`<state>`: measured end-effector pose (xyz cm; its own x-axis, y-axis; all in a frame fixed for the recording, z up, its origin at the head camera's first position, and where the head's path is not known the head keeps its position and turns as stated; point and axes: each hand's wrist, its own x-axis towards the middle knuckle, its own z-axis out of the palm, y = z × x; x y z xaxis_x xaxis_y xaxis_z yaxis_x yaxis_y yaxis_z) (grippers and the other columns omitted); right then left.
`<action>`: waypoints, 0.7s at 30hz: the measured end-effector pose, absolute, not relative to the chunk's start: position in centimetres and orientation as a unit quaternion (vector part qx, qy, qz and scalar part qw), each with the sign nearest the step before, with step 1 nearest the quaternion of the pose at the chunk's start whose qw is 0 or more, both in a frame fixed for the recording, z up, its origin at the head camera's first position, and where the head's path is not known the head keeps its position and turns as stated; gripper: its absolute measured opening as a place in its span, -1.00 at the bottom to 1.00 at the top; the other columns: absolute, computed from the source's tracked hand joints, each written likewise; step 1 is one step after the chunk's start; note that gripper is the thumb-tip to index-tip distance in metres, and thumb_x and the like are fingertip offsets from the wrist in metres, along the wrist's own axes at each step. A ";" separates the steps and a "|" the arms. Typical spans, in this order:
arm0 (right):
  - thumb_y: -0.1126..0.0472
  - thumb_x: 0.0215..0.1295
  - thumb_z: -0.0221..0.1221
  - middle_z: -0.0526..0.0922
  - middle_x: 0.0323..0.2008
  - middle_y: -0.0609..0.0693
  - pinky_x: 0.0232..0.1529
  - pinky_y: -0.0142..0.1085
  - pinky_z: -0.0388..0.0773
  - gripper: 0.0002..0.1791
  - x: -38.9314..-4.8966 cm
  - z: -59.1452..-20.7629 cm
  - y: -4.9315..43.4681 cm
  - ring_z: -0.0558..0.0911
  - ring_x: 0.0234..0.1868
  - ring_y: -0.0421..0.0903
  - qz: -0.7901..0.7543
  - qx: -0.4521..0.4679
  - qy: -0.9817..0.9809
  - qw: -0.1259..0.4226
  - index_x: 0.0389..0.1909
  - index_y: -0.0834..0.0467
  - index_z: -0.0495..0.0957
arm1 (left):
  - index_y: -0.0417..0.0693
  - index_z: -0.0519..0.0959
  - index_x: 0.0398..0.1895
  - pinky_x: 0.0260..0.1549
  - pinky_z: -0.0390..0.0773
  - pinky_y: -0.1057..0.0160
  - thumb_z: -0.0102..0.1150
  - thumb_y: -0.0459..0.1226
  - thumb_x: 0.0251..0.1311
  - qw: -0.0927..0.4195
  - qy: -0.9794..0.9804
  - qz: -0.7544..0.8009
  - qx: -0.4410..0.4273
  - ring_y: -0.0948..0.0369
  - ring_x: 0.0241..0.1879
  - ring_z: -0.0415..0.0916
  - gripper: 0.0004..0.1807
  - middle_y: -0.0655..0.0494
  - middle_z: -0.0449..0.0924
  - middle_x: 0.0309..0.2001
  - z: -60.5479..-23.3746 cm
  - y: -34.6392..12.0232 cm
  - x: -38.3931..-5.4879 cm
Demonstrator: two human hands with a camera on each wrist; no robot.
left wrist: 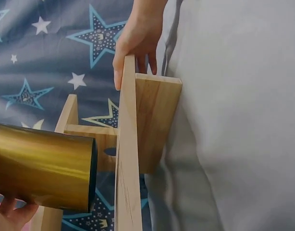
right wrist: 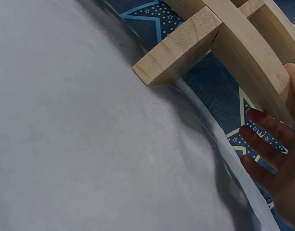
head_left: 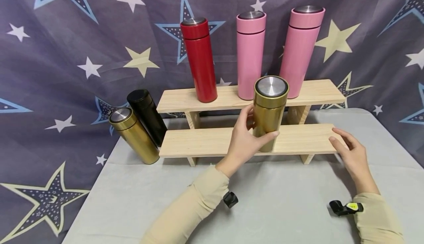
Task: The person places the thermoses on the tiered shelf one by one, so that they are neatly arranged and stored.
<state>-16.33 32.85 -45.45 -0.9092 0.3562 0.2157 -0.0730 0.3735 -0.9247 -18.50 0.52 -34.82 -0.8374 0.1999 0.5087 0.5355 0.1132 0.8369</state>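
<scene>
My left hand (head_left: 243,139) grips a gold thermos bottle (head_left: 269,115) with a steel-topped lid, thumb in front and fingers round its side. In the left wrist view a gap shows between the base of this gold bottle (left wrist: 46,166) and the lower wooden shelf (left wrist: 128,159). At the right end of the lower shelf (head_left: 308,139), my right hand (head_left: 354,155) touches the board, its fingers loosely spread. Several fingers of that right hand (right wrist: 275,154) hang below the board in the right wrist view. On the upper shelf (head_left: 218,98) stand a red bottle (head_left: 200,63) and two pink bottles (head_left: 251,60).
Left of the shelves, another gold bottle (head_left: 135,137) and a black bottle (head_left: 147,115) stand side by side on the grey-covered table (head_left: 281,200). A star-patterned curtain (head_left: 66,96) hangs behind. Wooden legs (right wrist: 178,45) support the shelf boards.
</scene>
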 end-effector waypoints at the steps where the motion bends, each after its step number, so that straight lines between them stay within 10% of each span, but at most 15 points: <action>1: 0.06 0.40 0.21 0.48 0.09 -0.40 -0.12 -0.74 0.34 -0.49 -16.3 -45.4 32.9 0.43 -0.02 -0.52 0.553 -0.087 -0.806 0.193 0.35 -0.01 0.47 | 0.02 0.30 0.34 0.00 0.55 0.30 0.59 -0.25 -0.08 0.138 -0.731 -0.619 -0.251 0.27 -0.01 0.48 -0.11 0.12 0.48 0.07 -34.8 0.8 -18.6; 21: 0.09 0.41 0.20 0.47 0.11 -0.42 -0.10 -0.74 0.34 -0.49 -16.3 -45.6 33.1 0.43 0.02 -0.51 0.562 -0.084 -0.801 0.188 0.35 -0.01 0.46 | 0.07 0.27 0.35 0.02 0.45 0.52 0.60 -0.13 -0.09 0.173 -0.761 -0.573 -0.252 0.40 0.05 0.42 -0.08 0.13 0.45 0.07 -34.4 6.3 -19.8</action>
